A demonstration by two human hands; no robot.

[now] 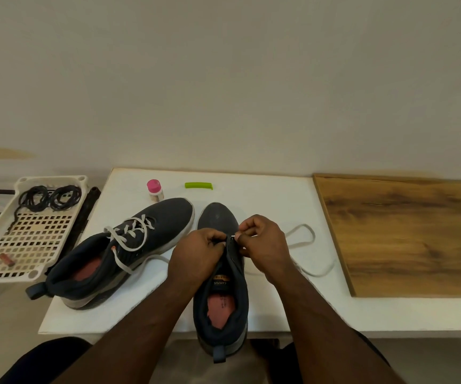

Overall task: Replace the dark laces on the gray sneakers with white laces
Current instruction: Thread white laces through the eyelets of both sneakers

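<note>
I see my left hand gripping the eyelet edge of the near sneaker, which stands at the table's near edge. My right hand pinches the tip of the white lace, which loops away to the right across the white table. To the left lies the other sneaker, already laced white. Dark laces sit coiled in the basket at far left. A pale wall stands behind.
</note>
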